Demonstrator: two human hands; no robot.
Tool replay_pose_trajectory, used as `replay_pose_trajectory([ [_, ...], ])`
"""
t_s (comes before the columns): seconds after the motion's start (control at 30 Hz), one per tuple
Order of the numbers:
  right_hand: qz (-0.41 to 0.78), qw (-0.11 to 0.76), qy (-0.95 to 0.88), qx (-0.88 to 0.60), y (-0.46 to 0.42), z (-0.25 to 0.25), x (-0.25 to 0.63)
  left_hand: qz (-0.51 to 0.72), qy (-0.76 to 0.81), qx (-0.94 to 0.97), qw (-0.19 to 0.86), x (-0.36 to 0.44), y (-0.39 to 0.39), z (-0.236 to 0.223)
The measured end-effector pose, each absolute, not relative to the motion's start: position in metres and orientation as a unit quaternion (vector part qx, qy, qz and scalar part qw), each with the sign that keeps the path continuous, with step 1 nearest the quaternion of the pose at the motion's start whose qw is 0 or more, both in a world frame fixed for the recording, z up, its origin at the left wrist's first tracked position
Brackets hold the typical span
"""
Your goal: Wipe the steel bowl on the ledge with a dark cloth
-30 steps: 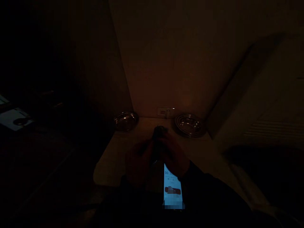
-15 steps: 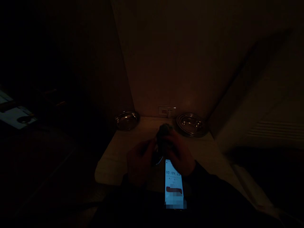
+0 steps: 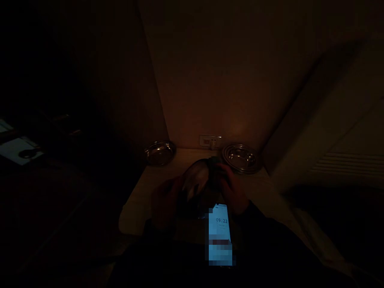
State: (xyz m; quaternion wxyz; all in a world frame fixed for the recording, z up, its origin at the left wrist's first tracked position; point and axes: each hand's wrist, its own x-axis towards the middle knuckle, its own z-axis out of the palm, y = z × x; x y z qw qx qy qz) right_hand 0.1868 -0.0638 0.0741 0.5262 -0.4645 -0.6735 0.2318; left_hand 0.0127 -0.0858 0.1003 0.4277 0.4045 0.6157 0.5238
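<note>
In dim light, my left hand [image 3: 164,200] grips the left edge of a shiny metal plate [image 3: 196,178], which is tilted up in front of me. Over at the plate's right edge, my right hand [image 3: 232,186] is closed around a dark, greenish bundle that looks like a cloth [image 3: 213,170], pressed against the metal. Shadow hides most of my fingertips and the plate's lower part. Just below my hands, a lit phone [image 3: 222,224] shows a running timer, and the plate covers its upper left corner.
A shiny metal dish [image 3: 160,154] stands at the back left of the pale wooden table [image 3: 136,208]. Several similar dishes [image 3: 241,159] are stacked at the back right. Behind them a socket panel [image 3: 210,140] is set in the wall. Bright paper-like shapes [image 3: 22,151] show at far left.
The plate has turned from nearly edge-on to show its broad shiny face. My left hand has moved slightly left, and more of the phone's left side is covered.
</note>
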Motion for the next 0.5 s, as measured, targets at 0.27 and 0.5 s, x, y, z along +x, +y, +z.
replay_pose_trajectory([
  [0.27,0.255,0.505,-0.672,-0.478,-0.058,0.075,0.197,0.537,0.606,0.365,0.460,0.008,-0.086,0.102],
  [0.5,0.244,0.506,-0.716,-0.414,-0.056,0.081,0.196,0.544,0.595,0.404,0.432,0.001,-0.082,0.108],
])
